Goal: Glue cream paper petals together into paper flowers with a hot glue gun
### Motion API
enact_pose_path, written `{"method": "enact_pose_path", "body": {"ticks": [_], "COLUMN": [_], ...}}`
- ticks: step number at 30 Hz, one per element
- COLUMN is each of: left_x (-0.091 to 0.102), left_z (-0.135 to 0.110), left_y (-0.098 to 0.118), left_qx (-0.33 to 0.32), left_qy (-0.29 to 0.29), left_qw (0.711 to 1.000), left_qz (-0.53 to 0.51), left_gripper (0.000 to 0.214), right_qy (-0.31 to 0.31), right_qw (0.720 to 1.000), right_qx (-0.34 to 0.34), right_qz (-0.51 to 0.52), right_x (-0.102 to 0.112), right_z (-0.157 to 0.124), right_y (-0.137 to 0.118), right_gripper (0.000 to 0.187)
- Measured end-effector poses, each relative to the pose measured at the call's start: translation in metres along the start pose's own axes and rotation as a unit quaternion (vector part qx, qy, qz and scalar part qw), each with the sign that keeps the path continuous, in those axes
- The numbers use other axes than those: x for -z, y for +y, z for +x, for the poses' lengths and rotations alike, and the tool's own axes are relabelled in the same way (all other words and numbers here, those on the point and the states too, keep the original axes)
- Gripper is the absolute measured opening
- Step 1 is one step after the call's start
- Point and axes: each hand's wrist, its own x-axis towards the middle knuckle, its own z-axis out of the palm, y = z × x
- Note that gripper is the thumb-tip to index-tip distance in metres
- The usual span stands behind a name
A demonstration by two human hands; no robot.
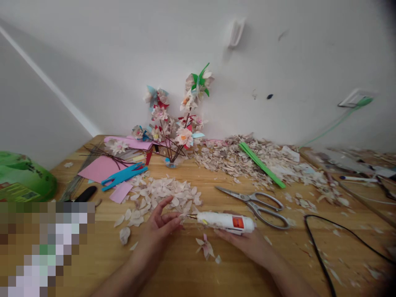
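Observation:
My right hand [244, 241] grips a white glue gun [224, 221] with a red label, lying sideways, its nozzle pointing left. My left hand [162, 222] is just left of the nozzle, fingers pinched on a small pale paper petal [183, 215] held at the tip. A heap of pale paper petals [161, 196] lies behind my left hand. A small half-made paper flower [206, 246] rests on the wooden table [192, 272] between my forearms.
Metal scissors [260, 204] lie right of the glue gun. A bunch of paper flowers [177, 123] stands in a small vase by the wall. Paper scraps [247, 159], a green strip [261, 165], blue tool [123, 175], pink sheets [103, 168], black cable [321, 247], green object [21, 177].

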Motion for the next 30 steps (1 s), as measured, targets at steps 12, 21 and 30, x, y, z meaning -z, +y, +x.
{"method": "enact_pose_path", "body": {"ticks": [12,21,30], "left_x": [-0.001,-0.001,0.004], "left_z": [0.0,0.0,0.0], "left_y": [0.0,0.0,0.001], "left_qx": [-0.004,-0.005,0.015], "left_qy": [0.011,0.001,-0.007], "left_qw": [1.0,1.0,0.999], "left_qz": [0.003,-0.008,-0.031], "left_gripper": [0.072,0.072,0.065], "right_qy": [0.026,0.037,0.141], "right_qw": [0.999,0.998,0.987], "right_qx": [0.031,0.031,0.029], "right_qz": [-0.023,-0.037,-0.073], "right_x": [0.003,0.002,0.022], "right_z": [0.001,0.002,0.018], "right_y": [0.006,0.01,0.032], "right_gripper": [0.023,0.023,0.027]}}
